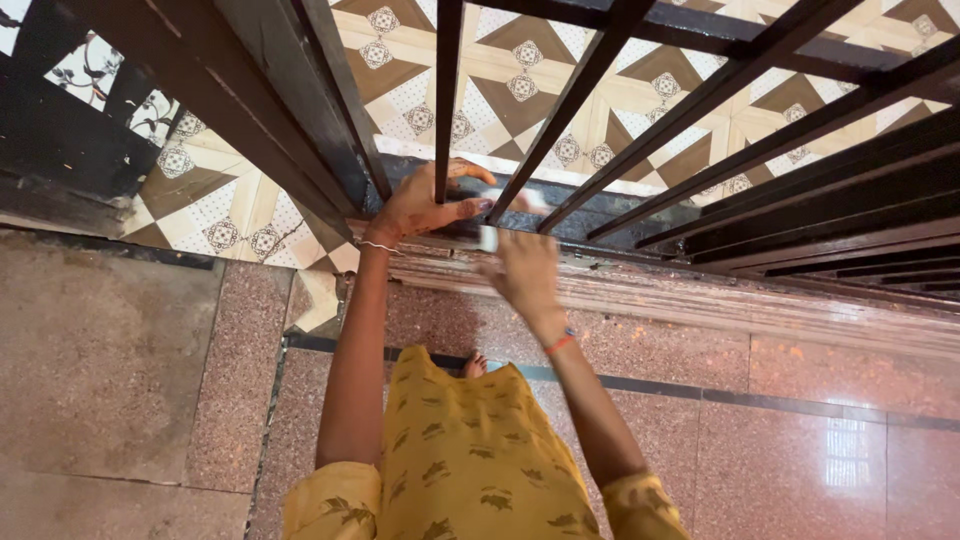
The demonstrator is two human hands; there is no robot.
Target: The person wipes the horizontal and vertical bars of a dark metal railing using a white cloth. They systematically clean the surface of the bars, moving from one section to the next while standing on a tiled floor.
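Blurred hand and a half-hidden white object at the gate

Your right hand is motion-blurred; the small white thing at its fingertips is too smeared to identify. A gate bar covers part of your left hand.

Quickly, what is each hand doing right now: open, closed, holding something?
Left hand: closed around a black gate bar.
Right hand: blurred; seems to hold a small white object, grip cannot be told.

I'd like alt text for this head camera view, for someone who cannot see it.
Seen from above, a person in a yellow patterned top reaches to a black metal grille: the left hand grips one vertical bar, while the blurred right hand holds something small and white near its base. Speckled pink stone floor lies below, patterned tiles beyond the bars.
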